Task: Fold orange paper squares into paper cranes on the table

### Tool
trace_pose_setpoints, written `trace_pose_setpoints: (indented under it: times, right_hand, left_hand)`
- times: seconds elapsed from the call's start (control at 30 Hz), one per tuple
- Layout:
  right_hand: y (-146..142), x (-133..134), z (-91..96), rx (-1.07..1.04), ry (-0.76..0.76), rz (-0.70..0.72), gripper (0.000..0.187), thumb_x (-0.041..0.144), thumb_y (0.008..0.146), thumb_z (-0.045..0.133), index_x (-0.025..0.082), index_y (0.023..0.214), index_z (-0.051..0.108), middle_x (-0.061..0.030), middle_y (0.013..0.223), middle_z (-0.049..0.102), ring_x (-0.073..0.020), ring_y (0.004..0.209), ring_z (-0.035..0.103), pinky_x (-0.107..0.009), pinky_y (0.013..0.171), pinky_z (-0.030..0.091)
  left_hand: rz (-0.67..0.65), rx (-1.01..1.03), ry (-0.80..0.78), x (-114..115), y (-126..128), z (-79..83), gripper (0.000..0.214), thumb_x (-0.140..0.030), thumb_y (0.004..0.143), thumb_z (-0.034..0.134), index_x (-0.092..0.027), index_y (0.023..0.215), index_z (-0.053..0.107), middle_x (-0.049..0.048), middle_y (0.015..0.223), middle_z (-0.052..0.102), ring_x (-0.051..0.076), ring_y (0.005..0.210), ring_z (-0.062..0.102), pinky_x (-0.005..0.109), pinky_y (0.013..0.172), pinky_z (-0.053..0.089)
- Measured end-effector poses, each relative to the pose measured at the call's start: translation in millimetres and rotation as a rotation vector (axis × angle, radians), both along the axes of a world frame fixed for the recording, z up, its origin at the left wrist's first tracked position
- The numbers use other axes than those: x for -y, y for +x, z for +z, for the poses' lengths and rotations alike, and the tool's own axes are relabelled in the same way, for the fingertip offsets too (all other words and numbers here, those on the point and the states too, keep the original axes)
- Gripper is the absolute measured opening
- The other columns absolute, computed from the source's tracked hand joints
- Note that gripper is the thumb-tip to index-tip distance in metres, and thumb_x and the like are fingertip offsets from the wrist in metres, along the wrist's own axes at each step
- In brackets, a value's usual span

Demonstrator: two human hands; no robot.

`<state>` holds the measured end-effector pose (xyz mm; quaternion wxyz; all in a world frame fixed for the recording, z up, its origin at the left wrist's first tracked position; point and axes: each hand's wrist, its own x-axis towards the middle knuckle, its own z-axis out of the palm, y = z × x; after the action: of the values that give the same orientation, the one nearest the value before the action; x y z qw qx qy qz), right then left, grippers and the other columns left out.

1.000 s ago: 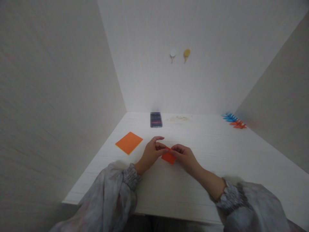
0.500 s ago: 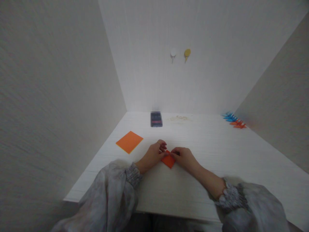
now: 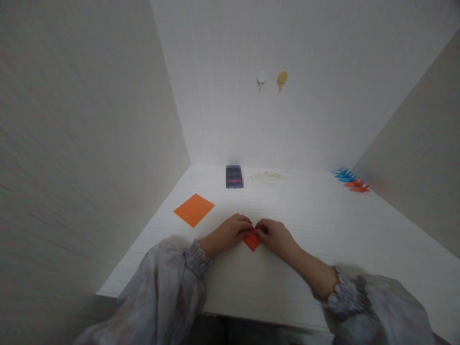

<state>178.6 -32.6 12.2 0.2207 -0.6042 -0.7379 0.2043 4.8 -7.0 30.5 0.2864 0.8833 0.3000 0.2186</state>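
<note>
A small folded piece of orange paper (image 3: 252, 240) lies flat on the white table (image 3: 323, 225) near its front. My left hand (image 3: 230, 231) presses on its left edge with curled fingers. My right hand (image 3: 275, 235) pinches its right edge, fingers bent down onto the paper. Both hands touch each other above the paper, and most of the fold is hidden under the fingers.
A flat orange paper square (image 3: 194, 209) lies to the left. A dark blurred box (image 3: 234, 176) stands at the back by the wall. Blue and orange folded paper figures (image 3: 350, 179) sit at the back right. Two hooks (image 3: 272, 79) hang on the wall. Walls enclose three sides.
Both hands lowered the orange paper from a raised pinch down onto the table and closed over it. The left index finger, lifted before, now lies curled on the paper.
</note>
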Motion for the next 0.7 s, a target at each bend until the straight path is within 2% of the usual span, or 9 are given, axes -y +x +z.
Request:
trace_pose_setpoints:
  times: [0.3,0.53,0.7]
  right_hand:
    - [-0.7,5.7,0.5,0.08,0.023,0.002,0.013,0.026,0.077,0.047,0.021,0.081,0.058,-0.0014,0.07,0.061,-0.0126,0.06,0.053,-0.022,0.051,0.032]
    - [-5.3,13.4,3.7,0.22,0.152,0.082,0.012,0.02,0.078,0.044,0.017,0.084,0.054,-0.0057,0.08,0.059,-0.0159,0.071,0.053,-0.024,0.058,0.035]
    - [-3.5,10.7,-3.7,0.217,0.181,0.137,0.013,0.019,0.079,0.043,0.015,0.084,0.055,-0.0064,0.081,0.058,-0.0166,0.073,0.052,-0.026,0.064,0.038]
  left_hand:
    - [-0.08,-0.066,0.083,2.3,-1.8,5.5,0.025,-0.023,0.082,0.043,-0.02,0.097,0.063,0.0074,0.101,0.061,0.018,0.095,0.052,0.03,0.085,0.038]
    - [-0.109,-0.02,0.057,5.6,-2.1,9.9,0.022,-0.028,0.075,0.054,-0.02,0.092,0.065,0.008,0.103,0.06,0.021,0.094,0.052,0.033,0.085,0.037]
    - [-0.107,-0.11,0.137,4.5,-2.5,8.3,0.026,-0.032,0.074,0.055,-0.019,0.095,0.063,0.0089,0.105,0.059,0.022,0.095,0.052,0.033,0.085,0.036]
